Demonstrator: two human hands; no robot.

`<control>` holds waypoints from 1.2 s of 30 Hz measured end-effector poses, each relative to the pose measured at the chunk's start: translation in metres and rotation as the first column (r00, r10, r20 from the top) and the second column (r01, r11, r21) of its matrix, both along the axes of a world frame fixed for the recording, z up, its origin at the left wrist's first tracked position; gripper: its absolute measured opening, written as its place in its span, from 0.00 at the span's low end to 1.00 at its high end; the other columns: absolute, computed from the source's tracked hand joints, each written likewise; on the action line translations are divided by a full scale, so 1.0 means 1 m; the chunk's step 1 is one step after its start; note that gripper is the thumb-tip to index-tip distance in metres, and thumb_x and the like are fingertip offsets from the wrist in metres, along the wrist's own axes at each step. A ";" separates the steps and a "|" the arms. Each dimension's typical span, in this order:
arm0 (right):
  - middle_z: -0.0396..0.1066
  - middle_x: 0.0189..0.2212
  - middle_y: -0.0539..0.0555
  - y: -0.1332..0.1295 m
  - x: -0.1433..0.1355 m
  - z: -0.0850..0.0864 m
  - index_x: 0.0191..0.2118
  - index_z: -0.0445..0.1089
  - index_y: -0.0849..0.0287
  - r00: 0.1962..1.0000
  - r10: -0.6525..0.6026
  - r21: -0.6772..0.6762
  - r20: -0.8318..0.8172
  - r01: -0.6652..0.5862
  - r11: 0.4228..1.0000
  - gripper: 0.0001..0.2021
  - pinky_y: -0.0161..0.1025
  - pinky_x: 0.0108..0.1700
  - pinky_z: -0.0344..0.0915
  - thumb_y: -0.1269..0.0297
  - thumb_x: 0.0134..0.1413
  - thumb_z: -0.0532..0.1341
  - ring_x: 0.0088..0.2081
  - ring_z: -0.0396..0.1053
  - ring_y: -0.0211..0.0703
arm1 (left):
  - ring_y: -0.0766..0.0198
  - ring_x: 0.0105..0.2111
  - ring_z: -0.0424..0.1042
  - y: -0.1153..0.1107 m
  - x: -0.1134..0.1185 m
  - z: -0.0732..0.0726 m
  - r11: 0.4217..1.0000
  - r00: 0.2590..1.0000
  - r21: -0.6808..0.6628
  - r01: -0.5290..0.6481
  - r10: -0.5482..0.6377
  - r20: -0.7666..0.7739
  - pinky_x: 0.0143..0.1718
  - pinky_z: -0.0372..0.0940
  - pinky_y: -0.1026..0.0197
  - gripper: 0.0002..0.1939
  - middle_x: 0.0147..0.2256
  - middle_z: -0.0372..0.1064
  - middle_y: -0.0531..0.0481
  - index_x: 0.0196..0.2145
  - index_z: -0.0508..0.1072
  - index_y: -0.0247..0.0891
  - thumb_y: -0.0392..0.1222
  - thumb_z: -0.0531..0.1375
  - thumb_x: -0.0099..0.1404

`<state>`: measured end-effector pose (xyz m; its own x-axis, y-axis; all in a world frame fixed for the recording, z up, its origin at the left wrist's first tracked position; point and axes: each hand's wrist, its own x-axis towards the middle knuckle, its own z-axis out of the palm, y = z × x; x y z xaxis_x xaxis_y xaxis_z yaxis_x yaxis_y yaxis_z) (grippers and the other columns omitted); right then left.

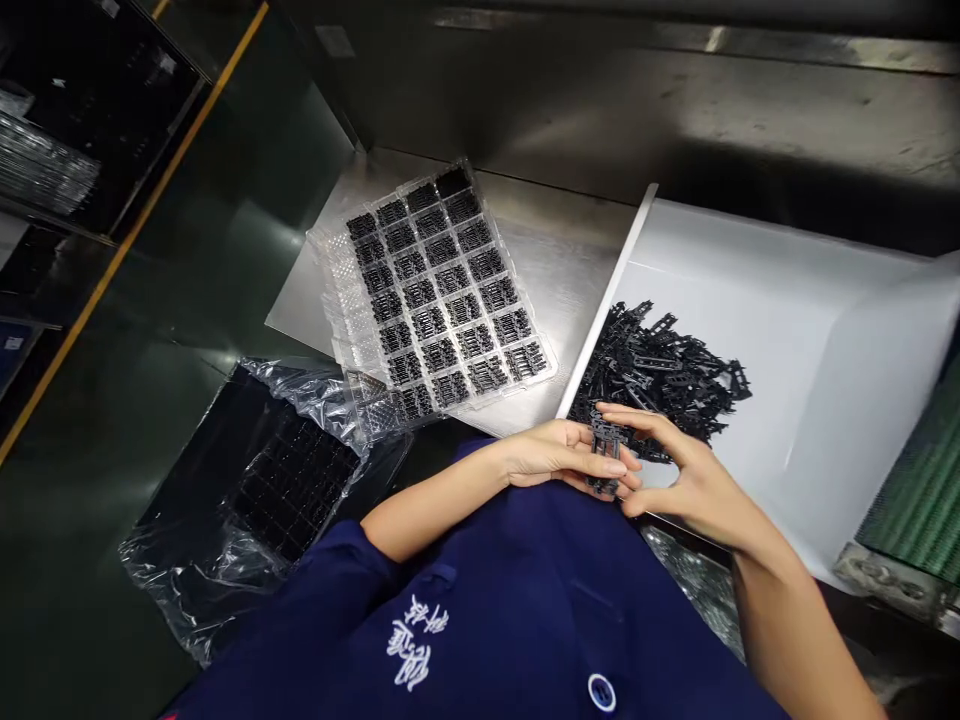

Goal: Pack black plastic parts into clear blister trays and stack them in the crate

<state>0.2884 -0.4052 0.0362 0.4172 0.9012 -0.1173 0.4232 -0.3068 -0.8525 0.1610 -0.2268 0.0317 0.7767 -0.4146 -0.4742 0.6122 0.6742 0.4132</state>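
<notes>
My left hand (559,455) is closed around a small stack of black plastic parts (606,455), at the near left edge of the white bin. On the right, my right hand (679,465) has its thumb and fingers spread around the stack; its fingertips reach the top of the parts, and whether they grip anything is hard to tell. Behind both hands, a heap of loose black parts (667,365) lies in the white bin (795,310). To the left, a clear compartment tray (551,368) holds rows of similar black parts.
The tray rests on a metal table (574,265) against a metal wall. At the lower left sits a plastic-wrapped box (195,470) with a black gridded tray. A green ribbed surface (919,500) borders the bin on the right.
</notes>
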 end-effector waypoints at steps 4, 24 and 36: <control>0.75 0.41 0.61 0.016 0.036 -0.042 0.44 0.76 0.56 0.874 -0.288 -0.077 0.391 0.343 0.936 0.28 0.59 0.49 0.64 0.35 0.59 0.55 0.44 0.71 0.58 | 0.63 0.37 0.78 0.007 -0.008 -0.007 0.992 0.991 -0.029 -0.121 0.120 -0.055 0.44 0.71 0.60 0.24 0.36 0.78 0.45 0.38 0.79 0.33 0.47 0.76 0.46; 0.77 0.41 0.56 -0.010 -0.031 0.042 0.39 0.75 0.52 0.775 -0.540 0.311 0.329 0.451 0.837 0.04 0.50 0.42 0.72 0.63 0.58 0.66 0.42 0.75 0.52 | 0.61 0.41 0.78 -0.032 0.021 0.001 0.927 0.927 -0.003 -0.374 0.374 0.017 0.49 0.68 0.58 0.20 0.48 0.77 0.41 0.43 0.79 0.36 0.43 0.74 0.53; 0.76 0.49 0.55 -0.080 -0.016 0.044 0.47 0.76 0.48 0.804 -0.309 0.250 0.508 0.205 0.946 0.13 0.52 0.49 0.71 0.71 0.61 0.61 0.48 0.73 0.53 | 0.59 0.40 0.78 -0.059 0.036 0.001 0.982 0.995 -0.161 0.094 -0.089 0.035 0.47 0.69 0.56 0.20 0.41 0.79 0.40 0.41 0.79 0.33 0.46 0.73 0.53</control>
